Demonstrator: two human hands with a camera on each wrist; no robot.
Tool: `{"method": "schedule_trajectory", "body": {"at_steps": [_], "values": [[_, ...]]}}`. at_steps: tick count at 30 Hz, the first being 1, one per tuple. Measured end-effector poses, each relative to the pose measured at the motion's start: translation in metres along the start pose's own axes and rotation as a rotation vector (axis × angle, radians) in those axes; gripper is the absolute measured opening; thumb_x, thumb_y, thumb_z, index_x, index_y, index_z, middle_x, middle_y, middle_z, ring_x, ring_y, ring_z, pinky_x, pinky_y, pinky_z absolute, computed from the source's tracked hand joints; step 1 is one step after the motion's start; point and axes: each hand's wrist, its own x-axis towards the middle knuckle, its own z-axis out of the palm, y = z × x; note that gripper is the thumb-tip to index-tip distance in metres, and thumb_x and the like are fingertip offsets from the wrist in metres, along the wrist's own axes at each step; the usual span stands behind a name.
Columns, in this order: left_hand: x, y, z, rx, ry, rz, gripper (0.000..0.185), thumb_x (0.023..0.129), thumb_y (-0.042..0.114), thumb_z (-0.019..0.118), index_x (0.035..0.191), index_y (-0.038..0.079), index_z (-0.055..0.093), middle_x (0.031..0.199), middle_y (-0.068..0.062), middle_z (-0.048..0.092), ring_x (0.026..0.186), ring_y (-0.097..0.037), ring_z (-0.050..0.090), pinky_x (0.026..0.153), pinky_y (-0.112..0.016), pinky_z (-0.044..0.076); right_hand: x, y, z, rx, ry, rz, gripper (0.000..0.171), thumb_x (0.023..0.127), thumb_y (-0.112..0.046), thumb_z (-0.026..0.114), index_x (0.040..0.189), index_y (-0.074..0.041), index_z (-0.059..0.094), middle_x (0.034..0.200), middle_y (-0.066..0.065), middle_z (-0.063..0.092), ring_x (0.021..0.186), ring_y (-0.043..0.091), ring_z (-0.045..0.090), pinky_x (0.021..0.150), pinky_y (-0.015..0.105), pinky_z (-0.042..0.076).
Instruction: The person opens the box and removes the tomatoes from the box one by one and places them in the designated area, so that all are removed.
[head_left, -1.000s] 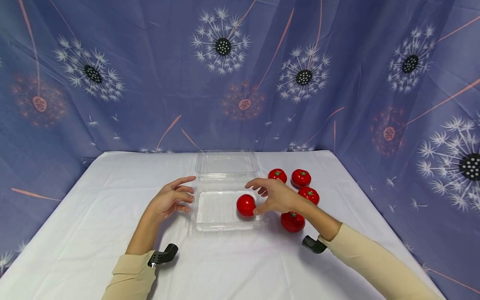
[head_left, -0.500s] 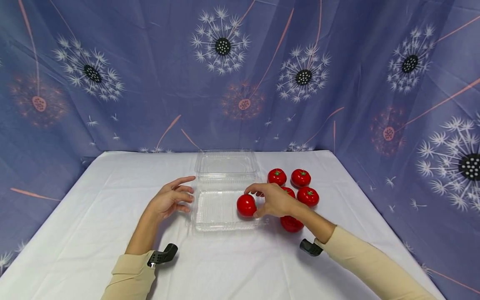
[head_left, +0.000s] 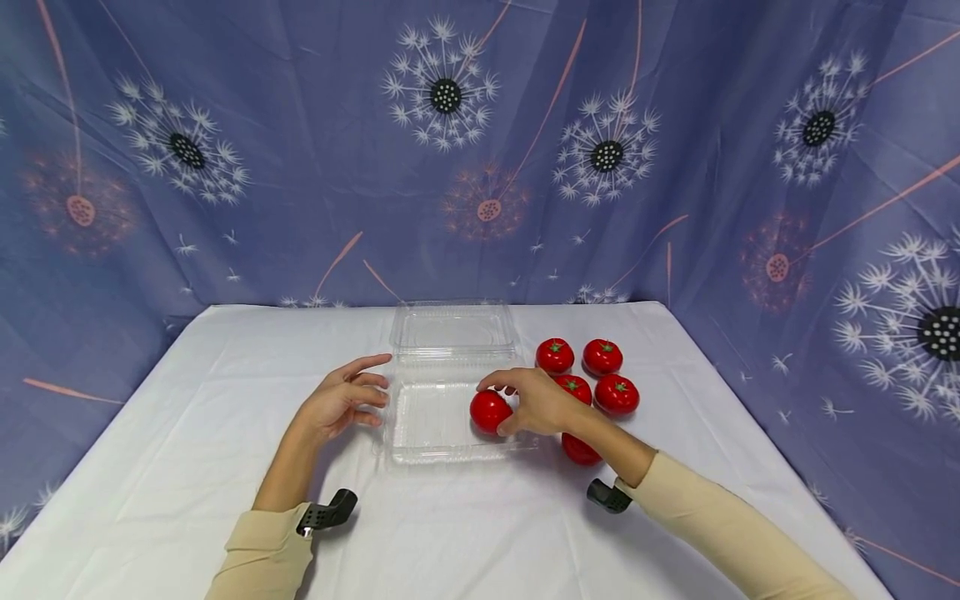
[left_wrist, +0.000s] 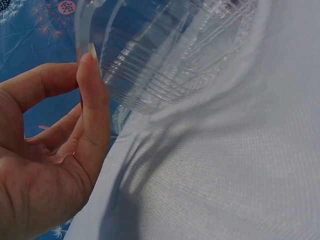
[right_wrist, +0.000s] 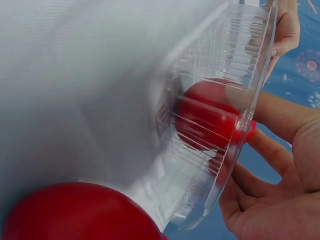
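Note:
In the head view a clear hinged plastic container (head_left: 427, 417) lies open, its lid (head_left: 452, 329) laid back. One glossy red tomato (head_left: 489, 412) rests inside the base on the right. My right hand (head_left: 534, 403) grips it from the right, thumb on the near side and fingers curled over the far side. The right wrist view shows that tomato (right_wrist: 207, 114) through the container wall, with my fingers reaching over the rim. My left hand (head_left: 341, 402) is at the container's left edge with loosely spread fingers. In the left wrist view its fingertips (left_wrist: 90, 62) are right at the rim.
Several more tomatoes (head_left: 602, 357) sit to the right of the container, one (head_left: 581, 448) partly behind my right forearm. A white cloth (head_left: 465, 533) covers the table. A blue curtain (head_left: 315, 150) with dandelion prints hangs behind and at both sides.
My right hand has moved left, its fingers lowering closer around the tomato, which has shifted slightly left. More of the tomatoes at the right have come into view. The left hand stays put.

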Motion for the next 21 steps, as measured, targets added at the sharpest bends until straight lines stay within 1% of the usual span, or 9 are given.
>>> {"method": "schedule_trajectory", "body": {"at_steps": [5,10,13,17,21], "values": [[0.0031,-0.0018,0.0015,0.012,-0.001,-0.003,0.080,0.084,-0.009,0.065,0.156,0.005,0.035,0.110,-0.010,0.056,0.074,-0.012,0.065,0.058,-0.030,0.061,-0.0010,0.0004,0.0001,-0.010,-0.002,-0.002,0.066,0.072,0.001,0.082,0.133,-0.016,0.066,0.131,0.005,0.067,0.112,0.027,0.061,0.095,0.043,0.056],[0.0032,-0.0013,0.0021,0.014,-0.006,-0.001,0.080,0.084,-0.009,0.065,0.156,0.005,0.035,0.108,-0.009,0.056,0.074,-0.012,0.065,0.057,-0.030,0.061,-0.0011,0.0011,-0.0001,-0.019,0.002,-0.026,0.069,0.069,0.009,0.077,0.133,-0.015,0.066,0.132,0.003,0.067,0.111,0.026,0.062,0.093,0.044,0.058],[0.0028,-0.0009,0.0020,0.009,-0.012,0.002,0.079,0.085,-0.009,0.065,0.156,0.005,0.035,0.106,-0.007,0.056,0.074,-0.012,0.065,0.058,-0.030,0.061,0.0003,0.0009,0.0000,-0.018,0.000,-0.021,0.066,0.071,0.007,0.077,0.133,-0.015,0.067,0.128,0.004,0.069,0.109,0.026,0.062,0.091,0.041,0.058],[0.0018,-0.0004,0.0021,0.002,-0.012,0.004,0.078,0.085,-0.009,0.065,0.156,0.006,0.036,0.107,-0.007,0.057,0.075,-0.012,0.066,0.058,-0.030,0.061,0.0032,-0.0016,0.0005,-0.012,-0.004,0.005,0.063,0.073,0.001,0.082,0.132,-0.015,0.067,0.119,0.006,0.070,0.108,0.028,0.062,0.088,0.039,0.056],[-0.0013,-0.0002,0.0014,0.002,-0.007,0.003,0.077,0.084,-0.009,0.065,0.155,0.007,0.039,0.107,-0.007,0.058,0.075,-0.012,0.065,0.058,-0.030,0.061,0.0070,-0.0047,0.0063,0.001,0.009,0.023,0.062,0.072,-0.004,0.086,0.130,-0.011,0.066,0.111,0.005,0.069,0.105,0.026,0.063,0.088,0.038,0.055]]}}
